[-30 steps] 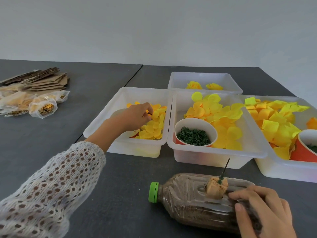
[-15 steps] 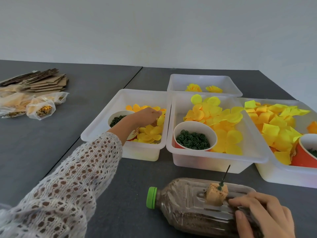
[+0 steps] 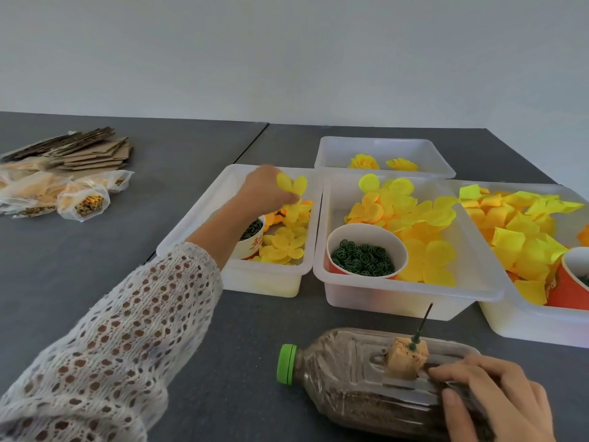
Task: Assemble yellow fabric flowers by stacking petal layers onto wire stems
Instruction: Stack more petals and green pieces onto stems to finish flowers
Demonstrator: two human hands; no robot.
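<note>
Dark grey tabletop (image 3: pixel 95 282) carries four clear plastic bins of yellow fabric petals. Above the leftmost bin (image 3: pixel 191 224), the left hand (image 3: pixel 264 193) pinches a small yellow petal layer (image 3: pixel 291 185) lifted off the pile. The right hand (image 3: pixel 490 400) curls over a soil-filled plastic bottle lying on its side (image 3: pixel 350 371), where a thin green wire stem (image 3: pixel 420 327) stands in a tan foam block (image 3: pixel 406 358).

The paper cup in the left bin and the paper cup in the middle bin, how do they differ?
The left bin's cup is largely hidden behind the left hand and forearm; the middle bin's cup is in full view. The left cup sits among small petal layers, the middle cup beside larger ones. The left cup shows a white side with red print, the middle cup an orange side. Both hold dark green rings.
</note>
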